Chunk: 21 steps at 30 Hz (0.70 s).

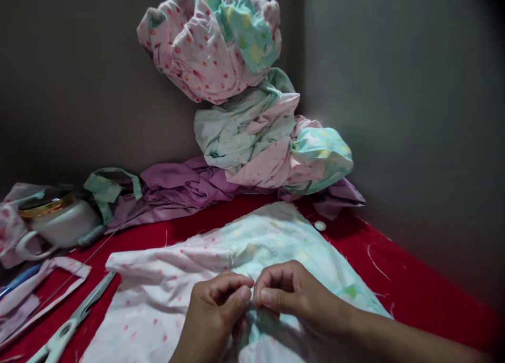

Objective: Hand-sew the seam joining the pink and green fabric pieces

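Observation:
A patchwork cloth (158, 294), white-pink with red dots on one side and pale mint with yellow and green on the other, is spread before me. My left hand (216, 310) is closed in a pinch over its middle, where the mint fabric bunches up under the fingers. Facing it, my right hand (294, 292) pinches thumb against forefinger, its tips almost touching the left ones. Between them a thin sewing needle (250, 276) pokes up, seemingly from the right fingertips. Whatever lies deeper inside both pinches is hidden.
White-handled scissors (65, 329) lie left of the cloth on the red surface (426, 279). Further left stand a white cup (65, 223) and fabric strips (74, 265). Behind are purple cloth (185, 184) and heaped printed fabric (252, 137). A small white disc (320, 225) lies near the cloth's right edge.

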Each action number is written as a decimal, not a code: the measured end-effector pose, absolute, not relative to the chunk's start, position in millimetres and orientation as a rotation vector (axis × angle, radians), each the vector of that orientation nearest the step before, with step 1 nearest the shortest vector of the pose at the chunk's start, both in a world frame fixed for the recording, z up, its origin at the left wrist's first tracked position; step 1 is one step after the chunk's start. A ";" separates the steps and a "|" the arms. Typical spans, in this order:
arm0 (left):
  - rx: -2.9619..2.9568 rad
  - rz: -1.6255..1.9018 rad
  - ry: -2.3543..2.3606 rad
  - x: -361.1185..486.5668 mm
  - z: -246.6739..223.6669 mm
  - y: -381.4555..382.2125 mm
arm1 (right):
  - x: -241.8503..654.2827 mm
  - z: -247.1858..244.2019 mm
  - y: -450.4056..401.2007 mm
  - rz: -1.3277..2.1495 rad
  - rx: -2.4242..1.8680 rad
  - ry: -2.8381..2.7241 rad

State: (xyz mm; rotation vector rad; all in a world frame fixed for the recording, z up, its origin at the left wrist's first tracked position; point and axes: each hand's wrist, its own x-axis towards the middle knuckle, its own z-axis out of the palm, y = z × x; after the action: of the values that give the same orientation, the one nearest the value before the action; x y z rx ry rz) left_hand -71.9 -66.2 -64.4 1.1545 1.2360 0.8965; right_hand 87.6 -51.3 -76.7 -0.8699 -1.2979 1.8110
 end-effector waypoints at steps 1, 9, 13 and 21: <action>1.146 0.901 1.214 -70.1 -64.2 -67.0 | 87.3 -77.1 -51.2 1.816 -0.873 -1.285; 0.911 0.921 1.209 -68.2 -72.1 -62.6 | 78.9 -74.9 -57.4 1.886 -0.710 -1.243; 0.981 0.919 1.169 -69.2 -72.0 -63.2 | 75.7 -78.1 -57.0 1.880 -0.742 -1.265; 0.875 1.008 1.095 -77.0 -82.2 -61.1 | 97.6 -41.8 -79.4 1.778 -1.009 -1.406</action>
State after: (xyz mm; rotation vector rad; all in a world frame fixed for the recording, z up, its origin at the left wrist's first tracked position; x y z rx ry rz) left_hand -77.0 -61.1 -82.2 0.8748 1.0951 1.0082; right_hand 97.6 -79.4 -41.8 -1.0086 -1.4062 1.7785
